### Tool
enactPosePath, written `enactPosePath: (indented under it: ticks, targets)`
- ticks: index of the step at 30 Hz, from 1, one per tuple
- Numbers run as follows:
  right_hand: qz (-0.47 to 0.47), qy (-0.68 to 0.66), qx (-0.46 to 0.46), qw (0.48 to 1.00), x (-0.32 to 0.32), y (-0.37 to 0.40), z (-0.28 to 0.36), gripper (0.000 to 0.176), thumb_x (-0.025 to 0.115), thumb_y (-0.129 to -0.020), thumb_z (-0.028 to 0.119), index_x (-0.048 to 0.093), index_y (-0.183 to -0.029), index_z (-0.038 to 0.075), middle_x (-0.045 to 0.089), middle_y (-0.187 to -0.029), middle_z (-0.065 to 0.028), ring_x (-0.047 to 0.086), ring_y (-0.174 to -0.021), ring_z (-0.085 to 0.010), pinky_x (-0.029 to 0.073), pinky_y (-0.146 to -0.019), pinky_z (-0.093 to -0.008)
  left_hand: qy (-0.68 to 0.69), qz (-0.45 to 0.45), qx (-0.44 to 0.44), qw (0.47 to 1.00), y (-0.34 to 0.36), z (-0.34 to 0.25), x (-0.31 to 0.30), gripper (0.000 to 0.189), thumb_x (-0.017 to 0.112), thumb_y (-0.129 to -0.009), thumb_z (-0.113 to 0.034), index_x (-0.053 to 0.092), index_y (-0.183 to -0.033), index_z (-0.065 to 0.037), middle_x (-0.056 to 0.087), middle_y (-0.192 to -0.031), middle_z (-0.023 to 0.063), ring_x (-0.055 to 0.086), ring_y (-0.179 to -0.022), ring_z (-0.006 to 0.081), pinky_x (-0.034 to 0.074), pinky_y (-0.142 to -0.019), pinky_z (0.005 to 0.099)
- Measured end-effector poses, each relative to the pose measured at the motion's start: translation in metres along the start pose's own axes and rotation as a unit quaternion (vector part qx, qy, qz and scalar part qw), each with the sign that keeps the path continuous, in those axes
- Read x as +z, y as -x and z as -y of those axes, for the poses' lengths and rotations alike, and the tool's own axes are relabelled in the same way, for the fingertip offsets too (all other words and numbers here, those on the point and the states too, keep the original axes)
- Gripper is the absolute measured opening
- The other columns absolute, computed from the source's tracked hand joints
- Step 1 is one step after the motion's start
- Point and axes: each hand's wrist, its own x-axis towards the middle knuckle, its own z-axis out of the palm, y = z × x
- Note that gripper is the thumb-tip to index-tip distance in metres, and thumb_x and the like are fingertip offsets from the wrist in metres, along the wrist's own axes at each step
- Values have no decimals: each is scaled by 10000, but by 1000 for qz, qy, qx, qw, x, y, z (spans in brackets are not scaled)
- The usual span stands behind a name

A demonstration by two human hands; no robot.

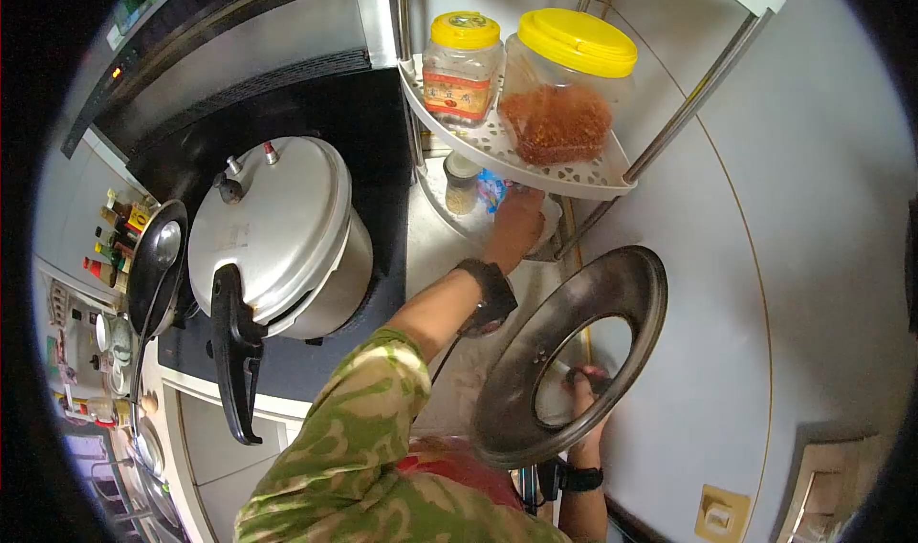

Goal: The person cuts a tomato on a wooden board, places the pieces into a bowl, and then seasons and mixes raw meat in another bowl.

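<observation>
My left hand reaches in under the upper rack shelf, at the lower shelf. Its fingers are mostly hidden there, so their grip cannot be made out. Beside it are a blue and white packet and a small jar. A white rounded thing shows just behind the hand. My right hand is closed on the knob of a pan lid, a wide dark rim around a glass centre. Through the glass the fingers show in part. The lid hangs tilted beside the wall.
A large pressure cooker with a black handle stands on the dark stove at left. Beyond it are a wok with a ladle and several bottles. Two yellow-lidded jars stand on the upper shelf. A wall switch is low right.
</observation>
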Motion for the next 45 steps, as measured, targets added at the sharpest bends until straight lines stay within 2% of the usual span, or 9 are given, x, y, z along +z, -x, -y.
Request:
enactPosePath:
  ticks: [4, 7, 10, 13, 16, 18, 34, 40, 45]
  targets:
    - [2, -32, 49, 998, -3, -2, 1, 406, 429, -957, 374, 603, -984, 8, 633, -886, -99, 594, -725, -205, 505, -654, -328, -87, 55, 3, 995, -12, -3, 9, 412, 615, -656, 27, 586, -1067, 26, 617, -1013, 245, 580, -994, 399, 466, -894, 448]
    - [-7, -68, 69, 995, -9, -10, -12, 404, 432, -956, 374, 611, -976, 12, 631, -896, -104, 591, -729, -199, 495, -637, -317, -85, -113, 115, 983, -12, -8, 0, 434, 611, -647, 28, 574, -1079, 16, 625, -936, 249, 597, -931, 409, 492, -812, 454]
    - [14, -95, 83, 992, -18, -10, -15, 376, 441, -958, 343, 615, -984, 11, 631, -917, -105, 594, -748, -194, 498, -648, -308, -54, -36, -50, 997, -6, -19, -32, 385, 606, -646, 32, 557, -1027, 2, 624, -859, 239, 607, -880, 405, 491, -764, 477]
    - [19, -15, 42, 999, -7, -4, 0, 324, 449, -961, 283, 612, -1002, 6, 633, -928, -88, 602, -773, -180, 510, -671, -299, 13, -49, -134, 990, 10, -19, -84, 287, 658, -673, -13, 537, -934, -19, 624, -821, 222, 616, -810, 422, 499, -704, 457]
    - [23, 10, 6, 1000, -3, 0, 1, 181, 495, -943, 155, 589, -1003, 13, 616, -960, -82, 605, -834, -186, 528, -720, -329, -57, -6, -157, 986, 28, 18, -90, 249, 670, -701, -42, 505, -887, -20, 622, -788, 214, 621, -750, 424, 504, -666, 463]
    - [60, 57, -4, 997, -16, -6, -8, 95, 562, -910, 26, 544, -1003, 32, 577, -1041, -101, 600, -933, -219, 554, -800, -395, -86, 15, -140, 986, 32, 39, -81, 229, 663, -719, -50, 503, -879, -22, 620, -774, 222, 622, -751, 431, 500, -664, 478]
    - [41, 66, -53, 996, -6, -2, -8, 143, 596, -888, 20, 535, -1018, 17, 575, -1023, -104, 604, -923, -215, 597, -743, -372, -128, 64, -113, 983, 33, 59, -83, 216, 623, -736, -27, 501, -913, -21, 624, -784, 234, 624, -791, 427, 493, -697, 492]
    - [30, 60, -39, 997, 0, 1, -1, 137, 603, -883, 14, 544, -1007, 19, 576, -1032, -112, 603, -932, -222, 595, -738, -364, -198, 183, -95, 958, 30, 62, -68, 281, 556, -776, -23, 541, -1057, -42, 664, -863, 241, 639, -849, 423, 499, -778, 478]
    - [29, 63, -42, 997, -7, -3, -11, 139, 611, -878, 15, 553, -1003, 31, 583, -1028, -114, 607, -925, -223, 594, -734, -385, -132, 120, -99, 979, 18, 54, -54, 256, 593, -778, -63, 567, -1032, -56, 674, -853, 206, 648, -861, 395, 507, -767, 475]
